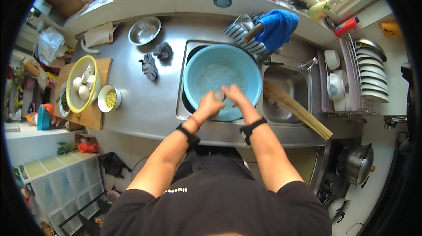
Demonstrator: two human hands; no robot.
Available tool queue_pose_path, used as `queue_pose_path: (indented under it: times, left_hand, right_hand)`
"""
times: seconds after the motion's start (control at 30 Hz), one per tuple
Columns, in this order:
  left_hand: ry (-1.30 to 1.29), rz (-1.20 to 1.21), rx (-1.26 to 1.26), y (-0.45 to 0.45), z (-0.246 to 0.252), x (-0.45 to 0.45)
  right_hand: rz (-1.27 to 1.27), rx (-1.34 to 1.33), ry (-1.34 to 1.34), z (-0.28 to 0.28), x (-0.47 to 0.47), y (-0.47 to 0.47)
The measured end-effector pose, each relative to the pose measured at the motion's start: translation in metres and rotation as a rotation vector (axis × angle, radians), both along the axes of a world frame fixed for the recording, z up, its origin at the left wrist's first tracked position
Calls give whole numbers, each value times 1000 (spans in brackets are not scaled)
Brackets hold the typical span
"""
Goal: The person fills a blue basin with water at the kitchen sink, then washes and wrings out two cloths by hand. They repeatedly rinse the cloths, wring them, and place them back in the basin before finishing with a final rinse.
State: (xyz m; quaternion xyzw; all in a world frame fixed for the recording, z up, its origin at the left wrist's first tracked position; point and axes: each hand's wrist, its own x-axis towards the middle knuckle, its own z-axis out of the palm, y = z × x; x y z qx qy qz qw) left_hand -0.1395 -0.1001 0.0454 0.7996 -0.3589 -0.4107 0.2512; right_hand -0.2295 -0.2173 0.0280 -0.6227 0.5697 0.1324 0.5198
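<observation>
A round light-blue plastic basin [190, 81] with water in it sits in the left sink [182, 112]. Over the basin's near part, my left hand [211, 104] is closed around a small greyish object [219, 95] that I cannot identify. Close beside it on the right, my right hand [234, 94] has bent fingers near the same object; blur hides whether they grip it. Two dark grey cloths or scrubbers [150, 67] [163, 51] lie on the steel counter left of the basin, in front of a metal bowl [144, 31].
At left, a yellow-rimmed basket [70, 86] of white round items and a cup [115, 104] stand by a cutting board [105, 74]. A bamboo whisk-like bundle [296, 109] crosses the right sink [288, 77]. A blue towel [277, 26] hangs behind; a dish rack [351, 71] stands right.
</observation>
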Motion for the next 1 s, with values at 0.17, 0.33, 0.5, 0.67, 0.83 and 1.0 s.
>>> queue_pose_path:
  times: [0.17, 0.33, 0.5, 0.67, 0.83, 1.0]
  left_hand:
    - [-238, 187, -230, 60, -44, 5]
    - [562, 638, -328, 69, -56, 27]
    - [682, 689, -333, 48, -69, 46]
    - [573, 740, -274, 29, -58, 41]
    - [440, 824, -316, 31, -32, 27]
    - [416, 953, -477, 62, -7, -11]
  right_hand:
    - [-95, -588, -523, -53, -69, 6]
    - [-412, -390, -209, -41, -121, 19]
    - [-681, 175, -415, -50, -128, 25]
    - [-1157, 471, -743, -63, -118, 12]
    - [-956, 467, -625, -55, -121, -6]
    - [-720, 493, -584, -41, -134, -19]
